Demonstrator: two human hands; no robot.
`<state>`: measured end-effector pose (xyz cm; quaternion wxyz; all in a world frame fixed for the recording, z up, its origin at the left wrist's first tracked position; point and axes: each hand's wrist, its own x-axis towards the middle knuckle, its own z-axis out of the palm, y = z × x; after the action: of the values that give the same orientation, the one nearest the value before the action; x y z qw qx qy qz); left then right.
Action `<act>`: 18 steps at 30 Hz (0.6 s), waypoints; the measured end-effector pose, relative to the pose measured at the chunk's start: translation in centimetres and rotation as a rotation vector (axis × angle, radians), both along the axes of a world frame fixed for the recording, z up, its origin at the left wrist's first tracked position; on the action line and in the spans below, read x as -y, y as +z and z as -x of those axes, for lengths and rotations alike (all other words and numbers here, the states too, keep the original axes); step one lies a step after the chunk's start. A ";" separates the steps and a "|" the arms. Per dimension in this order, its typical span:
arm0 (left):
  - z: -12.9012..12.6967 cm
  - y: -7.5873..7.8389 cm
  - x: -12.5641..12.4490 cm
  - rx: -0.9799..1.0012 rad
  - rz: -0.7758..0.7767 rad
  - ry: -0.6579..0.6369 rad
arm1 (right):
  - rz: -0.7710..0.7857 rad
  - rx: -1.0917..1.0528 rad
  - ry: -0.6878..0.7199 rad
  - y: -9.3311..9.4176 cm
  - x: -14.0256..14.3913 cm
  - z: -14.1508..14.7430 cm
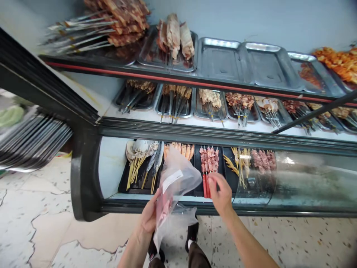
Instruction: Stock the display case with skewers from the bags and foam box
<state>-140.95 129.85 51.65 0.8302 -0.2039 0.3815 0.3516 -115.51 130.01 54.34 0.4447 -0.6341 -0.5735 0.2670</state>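
Plastic bag [178, 190] near red-handled meat skewers [209, 160]
Left hand [150, 216] clamps the plastic bag; right hand's [221, 191] fingers curl, hold unclear, skewers at its eleven o'clock. A skewer tip's contact could pierce thin plastic.

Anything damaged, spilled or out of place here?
The floor at lower left looks cracked: a pale patch meets the speckled surface along a jagged edge. No spill shows around the plastic bag in the left hand or the red-handled skewers by the right hand.
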 end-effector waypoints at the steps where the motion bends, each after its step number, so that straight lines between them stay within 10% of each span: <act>1: -0.1 -0.3 0.2 0.025 -0.014 -0.010 | -0.013 0.027 0.257 2.4 0.6 1.2; 5: -0.6 -0.9 0.8 0.101 -0.090 -0.057 | 0.096 0.221 0.855 6.5 1.6 4.3; 9: -1.8 -0.9 1.4 0.117 -0.165 -0.064 | 0.273 0.219 0.766 2.7 -0.2 5.0; 12: -3.1 -1.5 2.1 0.104 -0.181 -0.044 | 0.685 0.118 0.631 -0.7 -1.2 5.1; 18: -5.7 -3.6 3.6 -0.023 -0.148 -0.116 | 1.298 -0.626 0.371 -4.0 -0.1 5.4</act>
<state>-135.29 126.22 48.03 0.8576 -0.1158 0.3749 0.3326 -120.87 130.12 50.36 0.0708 -0.5562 -0.2448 0.7910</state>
